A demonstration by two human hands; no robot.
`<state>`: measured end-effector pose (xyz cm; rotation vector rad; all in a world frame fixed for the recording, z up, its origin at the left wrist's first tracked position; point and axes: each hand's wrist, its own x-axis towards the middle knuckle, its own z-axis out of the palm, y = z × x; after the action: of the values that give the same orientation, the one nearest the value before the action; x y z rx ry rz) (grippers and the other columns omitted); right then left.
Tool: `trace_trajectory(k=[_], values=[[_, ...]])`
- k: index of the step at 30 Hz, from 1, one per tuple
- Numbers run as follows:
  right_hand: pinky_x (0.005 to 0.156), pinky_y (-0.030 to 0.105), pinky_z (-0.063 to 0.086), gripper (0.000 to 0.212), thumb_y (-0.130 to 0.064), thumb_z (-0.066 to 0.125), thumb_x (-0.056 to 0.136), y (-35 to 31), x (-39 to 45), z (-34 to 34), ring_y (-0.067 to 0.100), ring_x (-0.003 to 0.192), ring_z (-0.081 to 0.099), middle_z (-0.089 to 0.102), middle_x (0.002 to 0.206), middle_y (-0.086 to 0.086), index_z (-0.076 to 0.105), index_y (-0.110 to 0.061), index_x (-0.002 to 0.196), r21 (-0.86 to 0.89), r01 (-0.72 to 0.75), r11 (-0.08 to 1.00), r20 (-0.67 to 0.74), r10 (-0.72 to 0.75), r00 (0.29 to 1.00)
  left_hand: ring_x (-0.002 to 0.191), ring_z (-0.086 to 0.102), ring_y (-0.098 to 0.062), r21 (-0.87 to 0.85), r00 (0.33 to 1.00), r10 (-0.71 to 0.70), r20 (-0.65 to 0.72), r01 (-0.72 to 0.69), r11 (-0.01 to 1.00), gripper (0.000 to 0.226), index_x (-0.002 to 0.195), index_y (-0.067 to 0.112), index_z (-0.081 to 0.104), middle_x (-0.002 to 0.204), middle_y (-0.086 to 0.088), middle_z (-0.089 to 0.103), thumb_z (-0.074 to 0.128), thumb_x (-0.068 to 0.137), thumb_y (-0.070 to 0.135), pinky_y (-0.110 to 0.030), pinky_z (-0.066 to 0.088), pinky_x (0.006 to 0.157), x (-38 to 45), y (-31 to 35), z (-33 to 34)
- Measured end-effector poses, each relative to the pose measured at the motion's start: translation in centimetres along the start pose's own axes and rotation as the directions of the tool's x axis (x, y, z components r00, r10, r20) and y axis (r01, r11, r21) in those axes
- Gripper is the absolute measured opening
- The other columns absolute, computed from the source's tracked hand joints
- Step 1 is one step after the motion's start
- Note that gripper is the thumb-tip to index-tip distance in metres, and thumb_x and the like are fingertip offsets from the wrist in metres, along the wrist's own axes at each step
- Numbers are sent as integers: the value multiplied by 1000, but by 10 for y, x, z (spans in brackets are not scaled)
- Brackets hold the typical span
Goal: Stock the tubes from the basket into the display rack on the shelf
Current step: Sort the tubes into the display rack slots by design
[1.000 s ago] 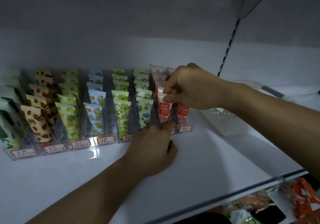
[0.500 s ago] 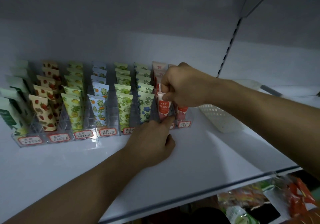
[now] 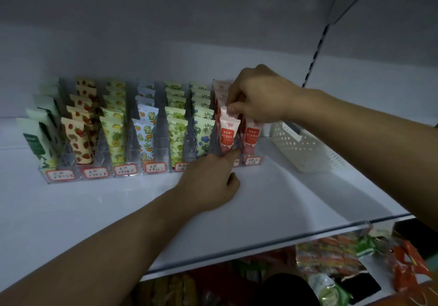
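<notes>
Two hands: both at the right end of the rack, near its front.
Right hand (image 3: 258, 97): fingertips pinch the top edge of a red-and-white tube (image 3: 228, 133), upright in the front slot of the second lane from the right.
Left hand (image 3: 209, 182): loosely curled on the shelf (image 3: 272, 201), index finger stretched out, touching the rack's front below that tube.
Rack (image 3: 151, 166): clear plastic, lanes of patterned tubes, red-edged labels along the front.
Basket (image 3: 301, 149): white, perforated, just right of the rack on the same shelf.
</notes>
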<state>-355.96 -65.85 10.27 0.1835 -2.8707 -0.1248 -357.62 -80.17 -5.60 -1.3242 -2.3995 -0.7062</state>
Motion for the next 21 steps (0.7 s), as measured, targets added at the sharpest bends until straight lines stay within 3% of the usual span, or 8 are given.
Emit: trace_trajectory(k=[4, 9, 17, 21], values=[[72, 29, 58, 15, -24, 72, 92, 2, 12, 12, 12, 72, 69, 77, 89, 3, 78, -12, 98, 69, -45, 997, 18, 44, 999, 76, 65, -29, 2, 1000, -2, -6, 2, 1000, 50, 141, 29, 42, 84, -4, 67, 48, 91, 32, -32, 48, 63, 0, 0, 0], [59, 16, 47, 10, -22, 74, 90, 4, 19, 17, 6, 69, 66, 75, 86, 1, 77, -13, 95, 157, -103, 982, 38, 98, 994, 71, 65, -26, 6, 1000, 4, -4, -4, 1000, 51, 141, 29, 41, 79, -2, 66, 47, 91, 32, -30, 46, 60, 2, -1, 2], [79, 37, 60, 11, -20, 74, 90, 2, 15, 23, 18, 78, 69, 75, 87, 5, 77, -10, 93, 188, -108, 976, 1, 110, 994, 71, 65, -25, 13, 1000, -4, -5, 5, 1000, 53, 143, 30, 39, 79, -1, 66, 47, 91, 32, -33, 54, 63, 0, 1, 2], [82, 36, 60, 14, -24, 74, 90, 4, 12, 21, 15, 80, 69, 76, 92, 2, 78, -13, 97, 200, -111, 974, 19, 109, 994, 72, 65, -25, 4, 1000, -10, -4, 10, 1000, 54, 145, 29, 39, 81, -2, 67, 48, 91, 31, -32, 52, 62, 0, 1, 0]])
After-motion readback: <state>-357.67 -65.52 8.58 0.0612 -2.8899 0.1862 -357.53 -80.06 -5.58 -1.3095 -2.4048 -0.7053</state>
